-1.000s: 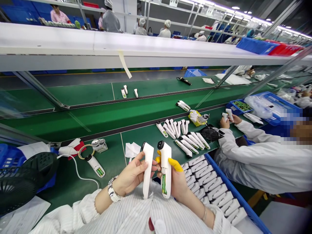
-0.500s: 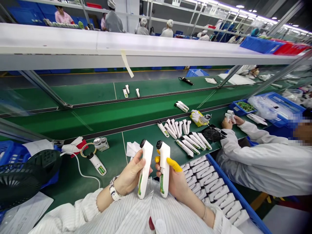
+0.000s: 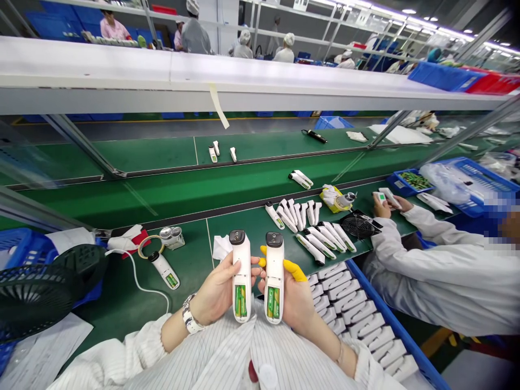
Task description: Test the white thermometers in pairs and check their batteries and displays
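My left hand (image 3: 219, 284) is closed round a white infrared thermometer (image 3: 242, 260), held upright with its black sensor head at the top. Beside it, my right hand (image 3: 294, 295), with yellow covers on some fingers, grips a second white infrared thermometer (image 3: 275, 265). Both show uncovered battery bays, each with two green batteries. The two thermometers stand apart, side by side in front of my striped coat. Just behind my left hand lies a crumpled white cloth or tissue (image 3: 221, 247).
Rows of thermometers (image 3: 325, 238) lie on the green bench to the right, above a blue crate (image 3: 357, 271) full of more. One thermometer (image 3: 164, 270) lies left, near a black fan (image 3: 36, 281). A co-worker (image 3: 439, 271) sits at right. A green conveyor (image 3: 227, 187) runs behind.
Both thermometers have been turned in my hands, so their battery sides now face me. The co-worker's held thermometers have also turned, showing a lit green screen. The view has shifted slightly.
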Demonstrator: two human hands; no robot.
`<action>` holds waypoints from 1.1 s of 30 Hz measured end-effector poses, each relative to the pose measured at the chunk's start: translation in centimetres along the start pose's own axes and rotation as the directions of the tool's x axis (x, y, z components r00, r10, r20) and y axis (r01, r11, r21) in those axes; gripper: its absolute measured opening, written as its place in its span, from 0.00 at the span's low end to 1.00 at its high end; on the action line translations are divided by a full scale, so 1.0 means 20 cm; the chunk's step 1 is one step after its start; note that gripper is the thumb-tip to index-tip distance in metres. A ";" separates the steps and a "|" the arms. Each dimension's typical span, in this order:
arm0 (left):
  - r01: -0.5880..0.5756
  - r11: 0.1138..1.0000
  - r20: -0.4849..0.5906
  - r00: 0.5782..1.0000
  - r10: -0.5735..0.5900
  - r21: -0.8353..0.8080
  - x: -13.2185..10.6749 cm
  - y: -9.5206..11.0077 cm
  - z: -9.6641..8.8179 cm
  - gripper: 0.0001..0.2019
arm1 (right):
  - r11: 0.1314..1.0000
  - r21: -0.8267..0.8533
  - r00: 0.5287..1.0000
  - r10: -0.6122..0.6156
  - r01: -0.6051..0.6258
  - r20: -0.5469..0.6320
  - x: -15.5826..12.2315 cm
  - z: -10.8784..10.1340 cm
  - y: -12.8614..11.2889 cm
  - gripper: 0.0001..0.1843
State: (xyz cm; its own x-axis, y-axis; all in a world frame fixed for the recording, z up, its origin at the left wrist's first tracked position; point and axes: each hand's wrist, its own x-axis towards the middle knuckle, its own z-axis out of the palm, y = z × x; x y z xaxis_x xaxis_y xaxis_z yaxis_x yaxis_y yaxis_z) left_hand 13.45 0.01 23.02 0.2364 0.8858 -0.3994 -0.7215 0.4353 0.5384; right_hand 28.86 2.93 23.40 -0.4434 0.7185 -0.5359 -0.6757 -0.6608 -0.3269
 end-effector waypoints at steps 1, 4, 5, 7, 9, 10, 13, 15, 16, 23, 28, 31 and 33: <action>0.001 1.000 0.003 1.000 -0.001 -0.014 0.00 0.00 0.00 0.12 | 1.000 0.006 1.000 0.004 -0.004 -0.001 0.00 0.00 0.00 0.20; 0.012 0.998 -0.005 1.000 -0.012 -0.055 0.00 0.01 0.01 0.13 | 1.000 0.015 1.000 0.011 -0.010 -0.015 0.00 0.01 0.00 0.20; 0.020 0.998 -0.013 1.000 -0.021 -0.063 0.00 0.01 0.02 0.13 | 1.000 0.019 1.000 0.013 -0.012 -0.018 0.00 0.01 -0.01 0.20; 0.045 0.997 -0.026 0.999 -0.047 -0.070 0.00 0.01 0.03 0.15 | 1.000 0.026 1.000 0.016 -0.016 -0.023 -0.01 0.02 -0.01 0.20; 0.071 0.995 -0.032 0.997 -0.073 -0.070 0.00 0.02 0.03 0.17 | 0.999 0.034 0.999 0.021 -0.020 -0.030 -0.01 0.02 -0.01 0.20; 0.081 0.994 -0.034 0.996 -0.083 -0.070 0.01 0.02 0.03 0.17 | 0.999 0.037 0.999 0.021 -0.020 -0.032 0.00 0.02 -0.01 0.20; 0.113 0.991 -0.035 0.993 -0.116 -0.076 0.01 0.02 0.04 0.20 | 0.999 0.043 0.999 0.022 -0.021 -0.025 0.00 0.02 -0.01 0.21; 0.129 0.988 -0.032 0.991 -0.132 -0.087 0.01 0.02 0.04 0.21 | 0.999 0.046 1.000 0.025 -0.024 -0.019 0.00 0.02 -0.02 0.21; 0.137 0.986 -0.029 0.990 -0.140 -0.094 0.01 0.03 0.05 0.22 | 0.999 0.048 0.999 0.026 -0.025 -0.020 0.00 0.02 -0.02 0.21; 0.144 0.985 -0.043 0.988 -0.149 -0.096 0.01 0.03 0.05 0.22 | 0.999 0.038 1.000 0.012 -0.012 -0.011 0.00 0.01 -0.01 0.19; 0.040 0.991 0.042 0.999 -0.035 -0.128 0.03 0.00 0.01 0.15 | 1.000 -0.025 0.994 0.008 -0.005 0.108 0.01 -0.04 -0.01 0.15; 0.012 0.993 0.079 0.997 -0.003 -0.115 0.03 0.00 0.00 0.14 | 0.993 -0.116 0.991 -0.008 0.024 0.134 0.00 -0.06 -0.01 0.13; -0.013 0.996 0.093 0.995 0.021 -0.094 0.03 -0.01 0.01 0.14 | 0.987 -0.155 0.990 -0.017 0.039 0.143 -0.01 -0.06 -0.02 0.13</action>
State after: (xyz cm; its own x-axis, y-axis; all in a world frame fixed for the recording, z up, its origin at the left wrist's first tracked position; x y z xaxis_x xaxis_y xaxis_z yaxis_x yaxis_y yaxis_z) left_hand 13.73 0.47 22.83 0.2804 0.9060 -0.3170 -0.7823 0.4071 0.4715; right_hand 29.83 2.81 22.71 -0.5116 0.7531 -0.4136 -0.5933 -0.6579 -0.4640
